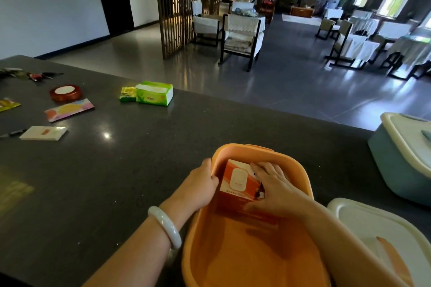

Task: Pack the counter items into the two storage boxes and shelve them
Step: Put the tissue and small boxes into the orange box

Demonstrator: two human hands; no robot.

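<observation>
**First box going into the orange bin**

We are packing, and the step in hand is seating a carton (240, 180) in the orange bin (251, 261). We are bracing the bin with our left hand (203, 183), its fingers curling over the left rim and gripping it. Our right hand (275, 187) is lying on the carton with fingers spread and fairly straight, pressing it toward the bin's far end; the thumb may be tucking under the near edge, but we cannot tell from this angle.

The carton is sitting inside the bin against the far wall, tilting slightly. It is looking like an orange-and-white printed box with a pale rounded device pictured on top and small text along the side.

We are judging the job as barely begun. A white lid (382, 230) is lying just right of the bin, and the blue bin (396, 163) is standing farther right with its lid on. Well apart to the left on the counter (140, 158) we are seeing a green tissue pack (154, 93), a small yellow-green packet (127, 94) touching it, a tape roll (65, 92), a pastel pouch (69, 109) and a white card box (43, 133).

The next move is calling for letting go of the carton and reaching far left for those items, probably the tissue pack first, since bulky things should go in before flat ones.
</observation>
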